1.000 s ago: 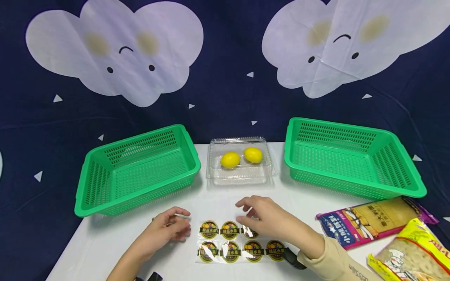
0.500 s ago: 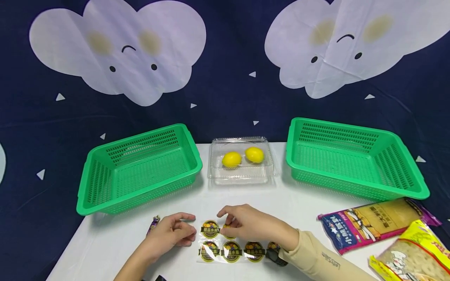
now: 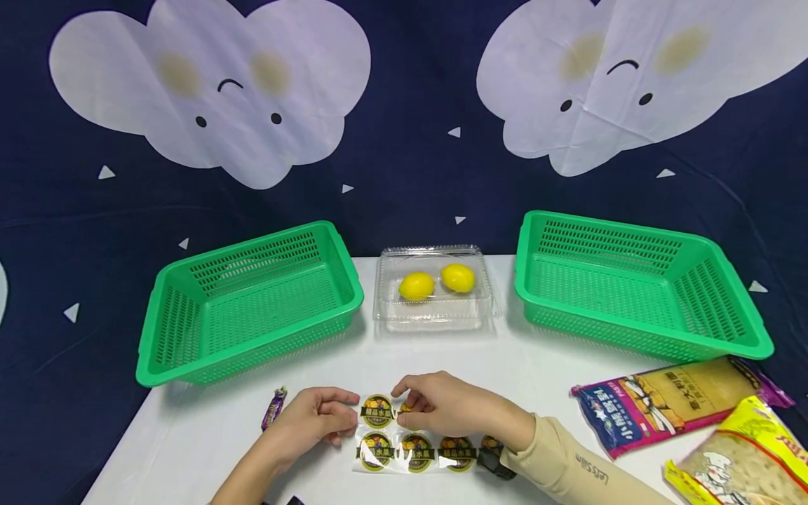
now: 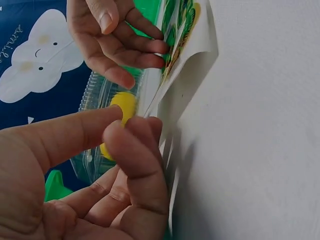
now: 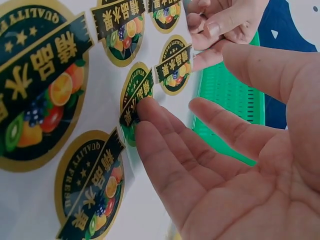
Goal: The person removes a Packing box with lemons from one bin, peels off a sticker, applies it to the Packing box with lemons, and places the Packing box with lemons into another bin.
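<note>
A clear sheet of round black-and-gold fruit stickers (image 3: 394, 449) lies on the white table before me. My left hand (image 3: 318, 415) is at its left edge, fingers loosely bent. In the left wrist view that hand (image 4: 120, 165) has thumb and fingertips close together near the sheet's edge, and a corner of the sheet (image 4: 200, 35) curves up from the table. My right hand (image 3: 445, 403) is over the upper row, hiding some stickers. In the right wrist view its fingertips touch one sticker (image 5: 132, 102), fingers relaxed and thumb apart.
A clear clamshell box (image 3: 435, 319) with two lemons (image 3: 416, 286) stands at the back between two green baskets (image 3: 252, 308). A purple-wrapped candy (image 3: 274, 408) lies left of my left hand. A pasta pack (image 3: 682, 400) and a yellow snack bag (image 3: 738, 449) lie at right.
My right hand has moved left and down along the upper sticker row. My left hand has shifted right to the sheet's edge, uncovering the purple candy.
</note>
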`<state>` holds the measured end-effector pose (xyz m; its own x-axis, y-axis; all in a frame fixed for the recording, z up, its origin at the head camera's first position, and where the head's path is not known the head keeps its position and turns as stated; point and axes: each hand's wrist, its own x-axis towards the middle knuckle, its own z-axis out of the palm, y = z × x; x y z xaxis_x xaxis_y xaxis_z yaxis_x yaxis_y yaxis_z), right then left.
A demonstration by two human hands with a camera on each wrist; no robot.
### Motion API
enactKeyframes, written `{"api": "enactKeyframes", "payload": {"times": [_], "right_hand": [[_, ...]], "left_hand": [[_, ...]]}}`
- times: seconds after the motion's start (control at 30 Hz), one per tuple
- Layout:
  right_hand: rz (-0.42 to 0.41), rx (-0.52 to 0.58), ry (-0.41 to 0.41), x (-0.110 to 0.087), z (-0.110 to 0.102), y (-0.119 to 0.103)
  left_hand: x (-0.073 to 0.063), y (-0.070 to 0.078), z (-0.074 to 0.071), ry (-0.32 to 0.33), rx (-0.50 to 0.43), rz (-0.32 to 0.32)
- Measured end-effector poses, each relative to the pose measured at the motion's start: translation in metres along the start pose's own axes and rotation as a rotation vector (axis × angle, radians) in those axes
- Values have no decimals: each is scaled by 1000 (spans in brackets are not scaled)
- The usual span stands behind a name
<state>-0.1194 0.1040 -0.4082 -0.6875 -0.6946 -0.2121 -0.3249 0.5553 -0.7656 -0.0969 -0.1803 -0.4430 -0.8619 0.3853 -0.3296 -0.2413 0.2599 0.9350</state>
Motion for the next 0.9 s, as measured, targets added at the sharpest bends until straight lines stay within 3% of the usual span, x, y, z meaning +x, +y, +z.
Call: {"api": "enactKeyframes", "payload": {"times": [0.33,0.7,0.9], "right_hand": [[-15,30,14,0,1,3],[-5,66,20,1,3,4],[-64,47,38,8,0,4]], "left_hand": [[7,0,5,77,-4,-37],[6,-1,7,82,-22,-41],[7,-1,7,100,-14,-28]]}}
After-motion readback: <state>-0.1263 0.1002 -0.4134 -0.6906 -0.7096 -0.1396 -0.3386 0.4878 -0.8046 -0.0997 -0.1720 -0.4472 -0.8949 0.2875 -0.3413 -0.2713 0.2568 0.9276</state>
